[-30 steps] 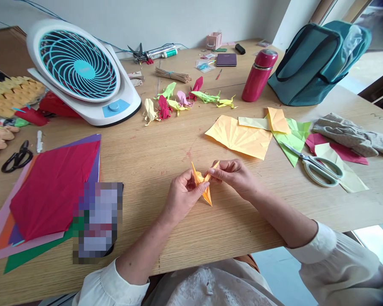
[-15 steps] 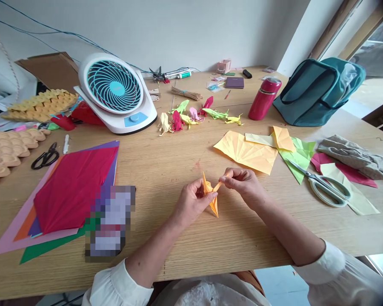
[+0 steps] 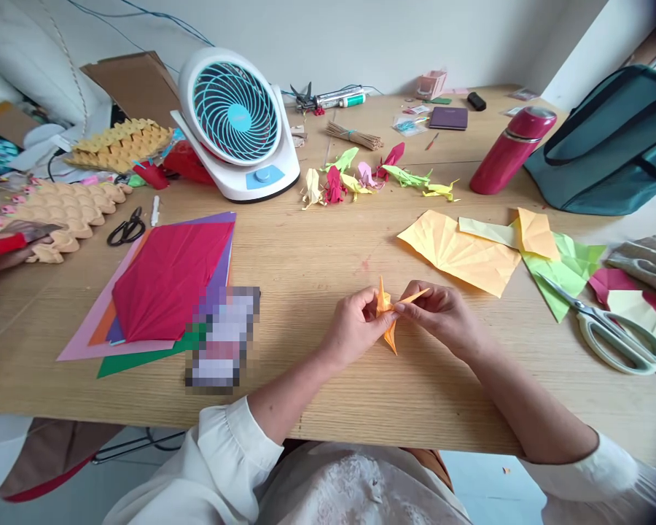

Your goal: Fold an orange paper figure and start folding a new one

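A small orange folded paper figure (image 3: 389, 321) is held just above the wooden table (image 3: 317, 262), between both hands. My left hand (image 3: 355, 329) pinches its body from the left, fingers closed. My right hand (image 3: 442, 315) pinches a thin pointed flap of it that sticks out up and to the right. One pointed tip hangs down toward the table.
Yellow and green creased sheets (image 3: 462, 251) lie beyond my right hand, large scissors (image 3: 612, 328) to the right. A stack of coloured paper (image 3: 164, 288), black scissors (image 3: 125, 227), a fan (image 3: 237, 120), several folded figures (image 3: 377, 179), a red flask (image 3: 511, 149) and a teal bag (image 3: 617, 146). Another person's hand (image 3: 0, 251) at far left.
The view has swung left and down, so everything has shifted right in the picture. Both hands stay pinched on the orange figure; the right hand's flap now points flatter, out to the right.
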`<state>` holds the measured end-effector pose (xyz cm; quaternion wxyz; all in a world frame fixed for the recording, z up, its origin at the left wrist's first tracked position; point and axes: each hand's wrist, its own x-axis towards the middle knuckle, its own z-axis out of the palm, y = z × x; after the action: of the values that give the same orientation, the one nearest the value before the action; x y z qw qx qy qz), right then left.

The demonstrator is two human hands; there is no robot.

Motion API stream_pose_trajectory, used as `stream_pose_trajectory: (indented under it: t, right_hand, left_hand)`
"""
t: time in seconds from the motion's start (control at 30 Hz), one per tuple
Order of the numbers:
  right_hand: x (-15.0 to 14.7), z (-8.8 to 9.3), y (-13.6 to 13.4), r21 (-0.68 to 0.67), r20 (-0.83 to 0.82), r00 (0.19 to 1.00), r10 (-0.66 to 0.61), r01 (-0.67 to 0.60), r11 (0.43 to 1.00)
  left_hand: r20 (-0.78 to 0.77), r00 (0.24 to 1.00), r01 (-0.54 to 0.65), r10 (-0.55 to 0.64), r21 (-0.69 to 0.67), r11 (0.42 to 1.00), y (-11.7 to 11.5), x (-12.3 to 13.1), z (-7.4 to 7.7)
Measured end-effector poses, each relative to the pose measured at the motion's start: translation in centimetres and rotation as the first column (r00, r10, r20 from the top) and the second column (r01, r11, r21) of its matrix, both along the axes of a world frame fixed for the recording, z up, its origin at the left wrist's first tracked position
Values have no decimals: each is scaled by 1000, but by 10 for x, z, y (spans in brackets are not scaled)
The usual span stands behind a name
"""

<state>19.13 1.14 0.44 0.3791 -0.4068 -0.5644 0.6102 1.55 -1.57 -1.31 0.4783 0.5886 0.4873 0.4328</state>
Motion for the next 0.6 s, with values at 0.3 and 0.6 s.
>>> stream_pose_trajectory:
  t: [0.3,0.6]
  right_hand:
    - [2,7,4,-52,-61,996,-71,68,996]
    - [-1,2,7,-20,-111,993,-38,36,999]
  left_hand:
    - [26,996,91,-90,-51,995,0,-6,6]
    - [160,984,91,-80,-66,994,3,-3,3]
